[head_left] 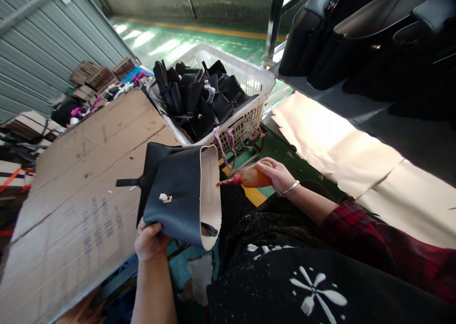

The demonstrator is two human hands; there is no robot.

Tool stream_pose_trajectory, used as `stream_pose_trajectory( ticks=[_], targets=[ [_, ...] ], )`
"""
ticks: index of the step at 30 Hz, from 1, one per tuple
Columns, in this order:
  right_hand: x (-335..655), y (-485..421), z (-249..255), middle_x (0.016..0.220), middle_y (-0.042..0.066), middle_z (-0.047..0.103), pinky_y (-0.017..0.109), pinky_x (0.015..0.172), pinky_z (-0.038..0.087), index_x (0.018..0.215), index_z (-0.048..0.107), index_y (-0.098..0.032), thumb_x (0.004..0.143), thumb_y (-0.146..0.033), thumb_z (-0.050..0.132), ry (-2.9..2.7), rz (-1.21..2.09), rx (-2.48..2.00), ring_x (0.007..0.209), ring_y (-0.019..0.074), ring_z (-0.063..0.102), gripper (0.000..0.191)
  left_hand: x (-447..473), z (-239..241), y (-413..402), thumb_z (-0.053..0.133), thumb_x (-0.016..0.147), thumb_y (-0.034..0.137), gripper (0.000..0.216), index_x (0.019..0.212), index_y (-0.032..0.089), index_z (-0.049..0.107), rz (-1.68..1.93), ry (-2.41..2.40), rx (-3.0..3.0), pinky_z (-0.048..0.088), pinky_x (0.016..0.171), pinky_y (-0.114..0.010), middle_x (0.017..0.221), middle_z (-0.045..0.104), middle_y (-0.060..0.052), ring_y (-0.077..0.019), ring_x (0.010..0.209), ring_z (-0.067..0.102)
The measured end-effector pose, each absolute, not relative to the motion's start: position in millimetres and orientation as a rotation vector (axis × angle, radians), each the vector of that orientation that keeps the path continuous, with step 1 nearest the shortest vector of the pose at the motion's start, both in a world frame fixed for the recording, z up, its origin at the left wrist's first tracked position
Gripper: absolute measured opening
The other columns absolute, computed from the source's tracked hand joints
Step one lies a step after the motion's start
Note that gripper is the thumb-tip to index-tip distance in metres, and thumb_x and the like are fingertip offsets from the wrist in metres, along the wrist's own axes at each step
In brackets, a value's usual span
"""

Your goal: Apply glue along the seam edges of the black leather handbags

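My left hand (152,241) grips the lower edge of a black handbag body (176,186), tilted on its side. Its open mouth faces right and shows a beige lining. A small gold clasp, partly covered in white, sits on its front, and a black strap sticks out to the left. In my right hand (278,174) is a squeeze bottle (254,176) of amber liquid with a red nozzle. The nozzle tip points left, close to the rim of the bag's mouth; whether it touches I cannot tell.
A cardboard-covered table (81,172) lies at the left. Behind the bag stands a white plastic basket (245,70) heaped with black bag pieces (199,93). At the upper right, a rack shelf (356,110) carries black bags. Stacked pieces (96,77) line the far left by the metal wall.
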State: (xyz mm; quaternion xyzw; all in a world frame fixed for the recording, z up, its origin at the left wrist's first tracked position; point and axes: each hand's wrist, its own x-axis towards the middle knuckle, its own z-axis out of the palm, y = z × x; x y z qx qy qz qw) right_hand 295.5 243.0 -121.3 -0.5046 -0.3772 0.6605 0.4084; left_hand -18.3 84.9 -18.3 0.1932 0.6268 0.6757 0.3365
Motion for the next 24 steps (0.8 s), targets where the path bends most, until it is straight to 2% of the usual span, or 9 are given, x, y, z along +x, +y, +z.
stream_pose_trajectory(
  ticks=[6, 13, 18, 24],
  targets=[
    [301.1, 229.7, -128.2, 0.068, 0.000, 0.062, 0.029, 0.059, 0.043, 0.078, 0.065, -0.019, 0.062, -0.059, 0.077, -0.964, 1.760, -1.269, 0.062, 0.0167, 0.055, 0.045, -18.1, -19.2, 85.4, 0.064, 0.040, 0.018, 0.032, 0.072, 0.020, 0.067, 1.771, 1.633, 0.528, 0.051, 0.048, -0.028, 0.056, 0.064, 0.002, -0.0169, 0.047, 0.059],
    [305.5, 220.8, -138.2, 0.068, 0.002, 0.065, 0.031, 0.060, 0.045, 0.077, 0.066, -0.020, 0.062, -0.059, 0.076, -1.068, 1.738, -1.296, 0.064, 0.0194, 0.058, 0.044, -18.1, -20.5, 85.5, 0.064, 0.039, 0.019, 0.017, 0.056, 0.018, 0.061, 1.749, 1.652, 0.490, 0.052, 0.049, -0.029, 0.056, 0.065, -0.002, -0.0176, 0.049, 0.059],
    [310.4, 219.7, -139.3, 0.069, 0.001, 0.063, 0.029, 0.060, 0.044, 0.078, 0.066, -0.019, 0.064, -0.058, 0.076, -1.119, 1.749, -1.286, 0.064, 0.0174, 0.056, 0.042, -18.3, -20.5, 85.2, 0.064, 0.040, 0.019, 0.024, 0.064, 0.019, 0.066, 1.760, 1.643, 0.514, 0.052, 0.051, -0.031, 0.058, 0.065, -0.002, -0.0192, 0.052, 0.061],
    [307.7, 222.0, -122.7, 0.067, 0.000, 0.062, 0.029, 0.059, 0.043, 0.073, 0.063, -0.020, 0.056, -0.057, 0.080, -0.835, 1.753, -1.255, 0.061, 0.0165, 0.055, 0.044, -16.9, -17.9, 86.7, 0.065, 0.039, 0.017, 0.027, 0.066, 0.020, 0.065, 1.764, 1.629, 0.504, 0.053, 0.050, -0.029, 0.054, 0.063, 0.000, -0.0182, 0.050, 0.061]
  ],
)
